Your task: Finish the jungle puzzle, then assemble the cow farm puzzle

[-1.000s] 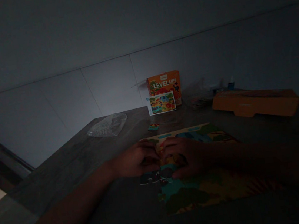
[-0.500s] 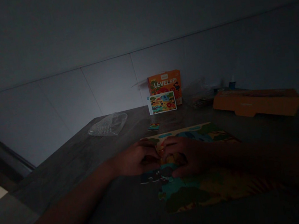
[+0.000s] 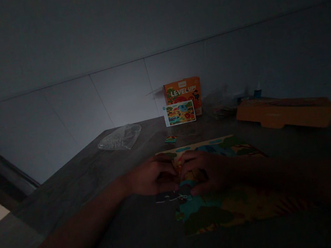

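On the far left, the grey table (image 3: pixel 76 170) runs back to a pale panelled wall (image 3: pixel 126 94); near its far edge lies a crumpled clear plastic bag (image 3: pixel 120 138) with printing on it; nearer, the left hand (image 3: pixel 153 177) comes in low from the left, fingers curled and thumb bent beneath them, a narrow gap between; whether it grips a piece is too dark to make out; just below it, dark grey puzzle pieces (image 3: pixel 166 197) jut out from the left edge of the assembled part; beyond the hands, a loose puzzle piece (image 3: pixel 170 139) lies flat on the table; behind that, a puzzle picture card (image 3: pixel 180 113) leans upright against the orange LEVEL UP! box (image 3: pixel 182 90); the right hand (image 3: pixel 206 169) rests on the jigsaw puzzle (image 3: pixel 207 217), fingers bent and nearly meeting the left fingertips, thumb apart and lower; I cannot tell whether it pinches anything; the puzzle lies flat in front of the person, its right part covered by the forearm; farther right sit a rumpled transparent bag (image 3: pixel 220 105), a small blue bottle (image 3: pixel 257 93) and a long orange cardboard box part (image 3: pixel 285 112).
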Tool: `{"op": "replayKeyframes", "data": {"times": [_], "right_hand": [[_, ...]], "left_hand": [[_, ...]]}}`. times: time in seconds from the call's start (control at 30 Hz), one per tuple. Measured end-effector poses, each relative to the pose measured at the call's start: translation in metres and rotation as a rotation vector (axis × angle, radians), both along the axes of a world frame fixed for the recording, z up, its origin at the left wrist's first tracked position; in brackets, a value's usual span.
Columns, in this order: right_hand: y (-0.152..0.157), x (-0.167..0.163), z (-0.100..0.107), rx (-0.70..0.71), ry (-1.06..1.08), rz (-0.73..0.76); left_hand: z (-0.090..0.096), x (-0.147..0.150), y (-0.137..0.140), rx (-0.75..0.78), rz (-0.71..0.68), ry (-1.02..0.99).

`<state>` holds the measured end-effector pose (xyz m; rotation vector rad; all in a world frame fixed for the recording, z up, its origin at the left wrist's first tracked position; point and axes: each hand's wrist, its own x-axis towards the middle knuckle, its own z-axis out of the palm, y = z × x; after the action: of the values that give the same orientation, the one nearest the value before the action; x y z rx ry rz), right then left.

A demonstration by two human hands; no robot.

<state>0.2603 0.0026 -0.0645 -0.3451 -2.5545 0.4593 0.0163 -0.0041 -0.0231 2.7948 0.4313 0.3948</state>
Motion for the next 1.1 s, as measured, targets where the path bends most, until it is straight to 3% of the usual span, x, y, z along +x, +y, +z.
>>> {"op": "replayKeyframes", "data": {"times": [0.6, 1.1], "right_hand": [[0.0021, -0.0016, -0.0013, -0.002, 0.037, 0.033], [0.0023, -0.0019, 0.0008, -0.033, 0.006, 0.019]], "left_hand": [[-0.0085, -0.0027, 0.0023, -0.031, 0.088, 0.043], [-0.0031, 0.0018, -0.0014, -0.022, 0.077, 0.046]]}}
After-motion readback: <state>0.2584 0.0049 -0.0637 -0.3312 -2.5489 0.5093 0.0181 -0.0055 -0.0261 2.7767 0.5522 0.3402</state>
